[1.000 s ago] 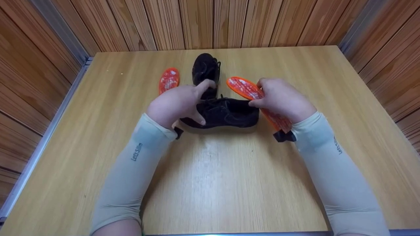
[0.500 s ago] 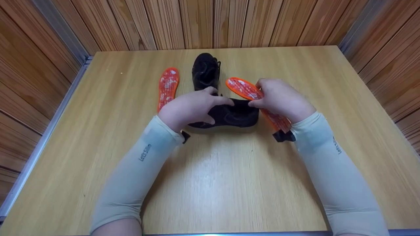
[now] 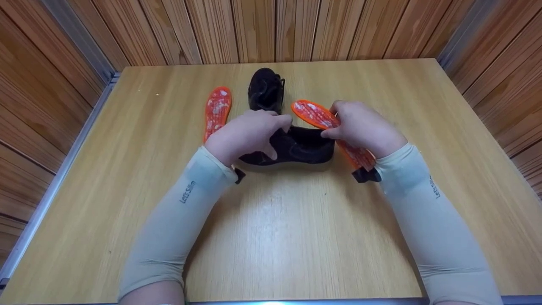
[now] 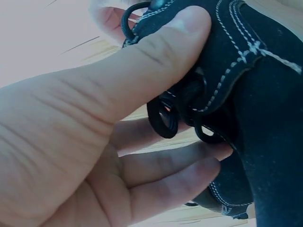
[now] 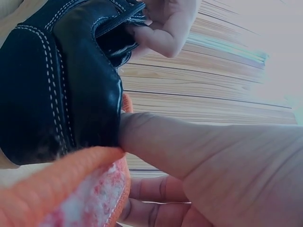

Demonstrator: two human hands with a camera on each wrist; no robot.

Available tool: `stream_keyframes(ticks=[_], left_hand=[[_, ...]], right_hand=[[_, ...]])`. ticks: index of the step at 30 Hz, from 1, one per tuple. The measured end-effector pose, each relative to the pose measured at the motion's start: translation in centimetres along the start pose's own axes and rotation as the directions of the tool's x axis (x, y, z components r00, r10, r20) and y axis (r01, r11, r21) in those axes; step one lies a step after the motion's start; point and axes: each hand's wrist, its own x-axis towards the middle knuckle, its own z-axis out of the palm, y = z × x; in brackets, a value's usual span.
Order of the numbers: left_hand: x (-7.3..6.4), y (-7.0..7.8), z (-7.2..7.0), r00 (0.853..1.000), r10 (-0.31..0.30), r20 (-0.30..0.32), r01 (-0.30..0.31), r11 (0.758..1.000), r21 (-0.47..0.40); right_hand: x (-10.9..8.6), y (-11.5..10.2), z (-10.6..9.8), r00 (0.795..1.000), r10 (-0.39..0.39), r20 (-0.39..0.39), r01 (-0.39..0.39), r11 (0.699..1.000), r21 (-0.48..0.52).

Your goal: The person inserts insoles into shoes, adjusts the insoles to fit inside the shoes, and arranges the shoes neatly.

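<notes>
A black lace-up shoe [image 3: 296, 148] with white stitching lies sideways before me, toe to the left. My left hand [image 3: 254, 133] grips its front around the tongue and laces. In the left wrist view the thumb presses the upper beside the laces, with the other fingers on the far side. At the heel, my right hand [image 3: 362, 127] holds an orange-rimmed, red-and-white insole [image 3: 315, 114] between thumb and fingers. The right thumb touches the shoe's heel collar; its tip is hidden in the right wrist view. The insole [image 5: 90, 189] passes beside the heel there.
A second black shoe [image 3: 264, 89] stands behind, its toe pointing away and its heel partly hidden by my left hand. To its left, a matching insole [image 3: 218, 110] lies on the wooden table [image 3: 271, 237]. Wood-panelled walls [image 3: 296, 29] enclose the back and sides.
My left hand has moved right along the shoe from the toe to the tongue, and its fingers have closed in there. My right hand and its insole have barely moved.
</notes>
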Motion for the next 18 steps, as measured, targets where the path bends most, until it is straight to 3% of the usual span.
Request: stream_keyframes(ticks=[8, 18], left_hand=[[0.13, -0.44, 0.39, 0.999, 0.016, -0.046, -0.017, 0.999, -0.035], [0.15, -0.46, 0.53, 0.998, 0.030, -0.050, -0.030, 1.000, -0.007]], right_hand=[[0.12, 0.00, 0.09, 1.000, -0.009, -0.001, 0.009, 1.000, 0.010], [0.22, -0.18, 0.27, 1.000, -0.008, 0.005, 0.008, 1.000, 0.011]])
